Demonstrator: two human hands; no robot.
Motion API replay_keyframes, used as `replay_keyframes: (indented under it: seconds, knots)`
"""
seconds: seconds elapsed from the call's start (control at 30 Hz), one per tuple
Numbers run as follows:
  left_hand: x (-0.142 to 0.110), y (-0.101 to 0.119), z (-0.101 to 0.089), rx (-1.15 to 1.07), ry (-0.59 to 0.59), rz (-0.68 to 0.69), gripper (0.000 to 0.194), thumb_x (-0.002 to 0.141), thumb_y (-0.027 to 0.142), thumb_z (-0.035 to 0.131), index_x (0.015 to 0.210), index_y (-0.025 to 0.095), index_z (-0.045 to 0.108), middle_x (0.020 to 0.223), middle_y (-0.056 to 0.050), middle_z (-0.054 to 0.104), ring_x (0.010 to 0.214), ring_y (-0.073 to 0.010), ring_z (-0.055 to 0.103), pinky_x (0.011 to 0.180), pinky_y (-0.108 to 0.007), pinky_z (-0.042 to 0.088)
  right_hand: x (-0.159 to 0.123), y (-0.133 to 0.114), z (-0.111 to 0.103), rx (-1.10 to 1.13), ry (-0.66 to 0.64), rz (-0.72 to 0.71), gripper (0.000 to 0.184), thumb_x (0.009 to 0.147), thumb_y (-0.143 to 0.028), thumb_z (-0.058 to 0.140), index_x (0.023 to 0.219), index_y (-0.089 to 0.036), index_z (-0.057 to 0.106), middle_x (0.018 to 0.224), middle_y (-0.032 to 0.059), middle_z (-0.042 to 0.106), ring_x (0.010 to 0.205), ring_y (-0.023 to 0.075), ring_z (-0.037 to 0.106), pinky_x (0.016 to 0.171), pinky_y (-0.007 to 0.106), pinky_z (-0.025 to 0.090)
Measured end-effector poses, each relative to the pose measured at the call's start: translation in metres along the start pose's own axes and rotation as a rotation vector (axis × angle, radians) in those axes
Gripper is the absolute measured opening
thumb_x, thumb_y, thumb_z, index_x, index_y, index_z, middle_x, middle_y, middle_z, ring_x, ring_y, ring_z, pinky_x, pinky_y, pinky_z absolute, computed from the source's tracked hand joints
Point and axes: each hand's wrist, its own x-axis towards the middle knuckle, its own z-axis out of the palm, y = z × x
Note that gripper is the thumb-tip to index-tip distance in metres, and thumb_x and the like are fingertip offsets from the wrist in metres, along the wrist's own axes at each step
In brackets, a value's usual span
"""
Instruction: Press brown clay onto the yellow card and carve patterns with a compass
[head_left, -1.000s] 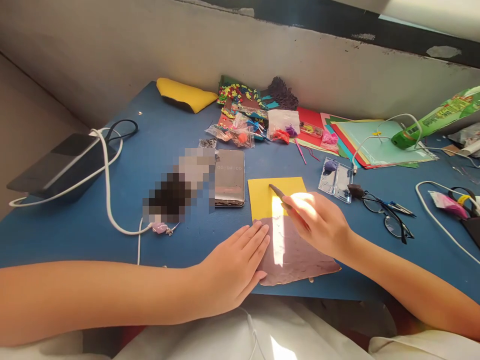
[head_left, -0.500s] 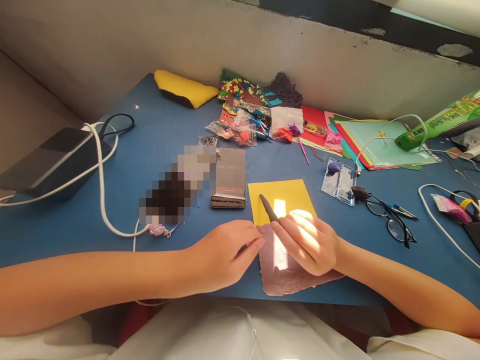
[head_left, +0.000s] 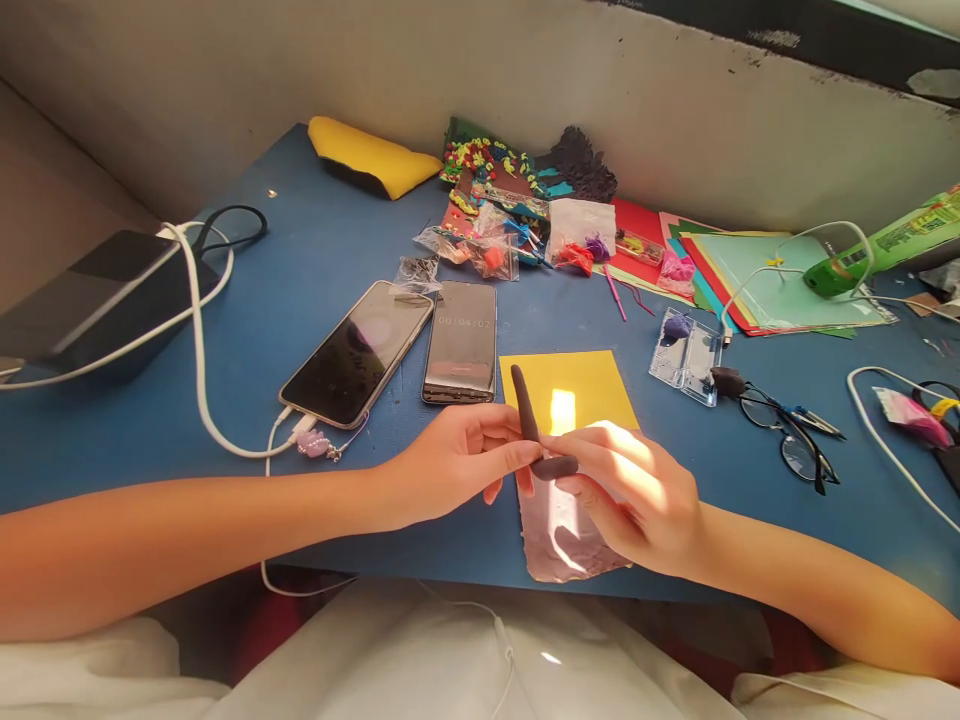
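Observation:
A dark brown-grey roll of modelling clay [head_left: 527, 415] is bent into an L between my hands. My left hand [head_left: 480, 450] pinches it near the bend with thumb and fingers. From the other side, my right hand [head_left: 637, 490] grips the short arm of the bend, while the long arm points up and away from me. Beneath lies a yellow card [head_left: 574, 385], its near part covered by a layer of mauve clay [head_left: 547, 535]. My right hand hides some of this layer, and sunlight falls across card and fingers.
Left of the card lie two phones, one showing a timer [head_left: 461, 340], the other a dark phone [head_left: 356, 355] on a white cable. To the right are a clear plastic case [head_left: 686, 355] and glasses [head_left: 780, 435]. Bagged clay [head_left: 491, 255] and coloured sheets [head_left: 780, 280] sit farther back.
The clay roll, held straighter in my right hand before, is now bent. My left hand has come right and up to take hold of it too. The view has shifted slightly.

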Motion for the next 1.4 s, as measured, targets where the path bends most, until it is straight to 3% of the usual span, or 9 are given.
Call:
replay_keyframes:
  seconds: [0.13,0.27,0.43,0.6,0.73,0.93,1.17,1.3,1.4]
  knots:
    - [0.0,-0.002,0.002,-0.029,-0.037,0.011,0.024,0.081,0.037,0.065,0.086,0.014,0.064,0.073,-0.004,0.065,0.065,-0.0138,0.061,0.049,-0.022,0.045,0.002,-0.004,0.001,0.161,0.028,0.307,0.015,0.089,-0.02,0.057,0.103,-0.023,0.059,0.077,-0.0005,0.071,0.066,0.0121,0.068,0.063,0.025,0.057]
    - [0.0,-0.004,0.002,-0.04,-0.051,0.045,0.026,0.082,0.04,0.065,0.086,0.014,0.062,0.075,-0.004,0.064,0.067,-0.014,0.062,0.051,-0.022,0.048,0.007,-0.003,0.0,0.308,-0.036,0.48,0.006,0.087,-0.027,0.06,0.09,-0.022,0.06,0.072,-0.0016,0.07,0.063,0.0115,0.068,0.06,0.024,0.057]
    - [-0.001,-0.005,-0.001,-0.023,-0.03,0.032,0.029,0.086,0.044,0.059,0.085,0.016,0.054,0.075,-0.001,0.06,0.064,-0.0133,0.061,0.049,-0.022,0.048,0.008,-0.002,0.0,0.308,-0.046,0.391,0.005,0.088,-0.025,0.057,0.086,-0.022,0.06,0.073,-0.0007,0.068,0.064,0.0113,0.064,0.06,0.027,0.056]
    - [-0.001,-0.006,-0.002,-0.056,-0.065,0.023,0.021,0.088,0.038,0.054,0.088,0.018,0.05,0.079,0.0,0.058,0.062,-0.0122,0.061,0.049,-0.023,0.048,0.007,-0.001,-0.005,0.487,-0.228,0.319,0.005,0.091,-0.022,0.053,0.094,-0.021,0.057,0.084,0.0031,0.068,0.071,0.0118,0.063,0.062,0.028,0.056]
    - [-0.001,-0.008,0.0,-0.048,-0.091,0.018,0.017,0.088,0.031,0.051,0.099,0.018,0.049,0.073,0.002,0.055,0.057,-0.0103,0.056,0.045,-0.02,0.043,0.009,0.0,-0.007,0.528,-0.252,0.41,0.006,0.093,-0.023,0.05,0.093,-0.021,0.056,0.079,0.0017,0.064,0.072,0.0126,0.062,0.064,0.029,0.056]
    - [-0.007,-0.011,-0.001,0.041,-0.142,-0.041,0.018,0.088,0.035,0.047,0.09,0.017,0.049,0.064,0.004,0.047,0.055,-0.0097,0.049,0.047,-0.021,0.039,0.011,0.005,-0.004,0.416,-0.126,0.532,0.015,0.092,-0.033,0.053,0.084,-0.021,0.057,0.081,0.0017,0.062,0.073,0.0127,0.061,0.066,0.028,0.055]
    - [-0.003,-0.015,-0.003,0.042,-0.228,-0.002,0.031,0.09,0.05,0.047,0.086,0.018,0.047,0.068,0.003,0.05,0.058,-0.0101,0.05,0.048,-0.023,0.04,0.013,0.003,0.0,0.48,-0.163,0.721,0.025,0.089,-0.046,0.055,0.094,-0.021,0.056,0.082,0.0032,0.067,0.076,0.0159,0.065,0.064,0.03,0.055]
    - [-0.003,-0.015,0.002,0.149,-0.203,-0.01,0.026,0.092,0.044,0.048,0.093,0.019,0.049,0.062,0.005,0.05,0.057,-0.0098,0.051,0.05,-0.022,0.042,0.015,-0.002,0.0,0.59,-0.244,0.733,0.031,0.09,-0.045,0.054,0.108,-0.021,0.06,0.095,0.0058,0.07,0.09,0.0188,0.067,0.079,0.035,0.055]
    - [-0.005,-0.014,0.004,0.215,-0.167,0.045,0.03,0.091,0.048,0.049,0.088,0.018,0.051,0.065,0.002,0.054,0.06,-0.0118,0.054,0.052,-0.024,0.044,0.016,-0.004,-0.001,0.682,-0.182,0.693,0.024,0.092,-0.041,0.053,0.103,-0.021,0.063,0.086,0.003,0.071,0.085,0.0173,0.068,0.08,0.034,0.054]
